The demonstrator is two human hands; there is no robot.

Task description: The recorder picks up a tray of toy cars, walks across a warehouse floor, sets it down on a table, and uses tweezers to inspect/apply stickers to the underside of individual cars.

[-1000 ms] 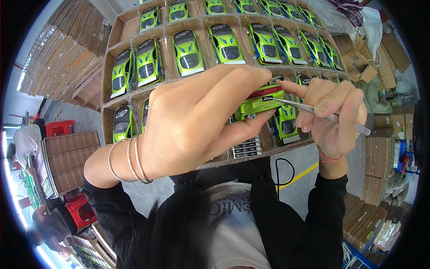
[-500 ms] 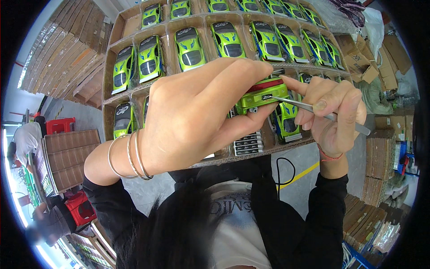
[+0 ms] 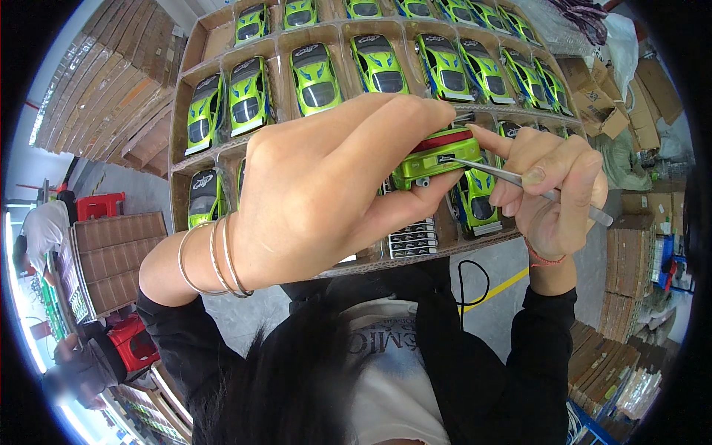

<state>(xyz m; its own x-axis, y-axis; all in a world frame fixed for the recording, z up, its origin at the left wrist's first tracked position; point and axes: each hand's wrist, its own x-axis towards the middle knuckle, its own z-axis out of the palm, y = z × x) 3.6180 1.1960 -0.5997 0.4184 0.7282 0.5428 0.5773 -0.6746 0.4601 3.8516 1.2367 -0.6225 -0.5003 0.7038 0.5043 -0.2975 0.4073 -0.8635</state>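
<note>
My left hand [image 3: 326,170] is closed round a green toy car [image 3: 426,165], its end with a dark red strip turned toward me. A small black sticker [image 3: 444,159] sits on that end. Pinched in my right hand [image 3: 552,182] is a pair of metal tweezers [image 3: 498,173], its tip touching or just at the sticker. My right index finger reaches to the car's edge. Below the car, a sheet of black stickers [image 3: 412,237] lies in the tray, partly covered by my left hand. Most of the car's body is hidden behind my left hand.
A divided cardboard tray [image 3: 175,159] holds rows of similar green toy cars [image 3: 317,78] under and beyond my hands. Stacked cardboard [image 3: 104,74] stands at left, open cartons [image 3: 599,104] at right. Two people [image 3: 46,231] are at the far left, near red stools [image 3: 100,205].
The tweezers' tip has shifted slightly on the car's end, and the sticker now appears flatter against it. Both hands stay nearly in place.
</note>
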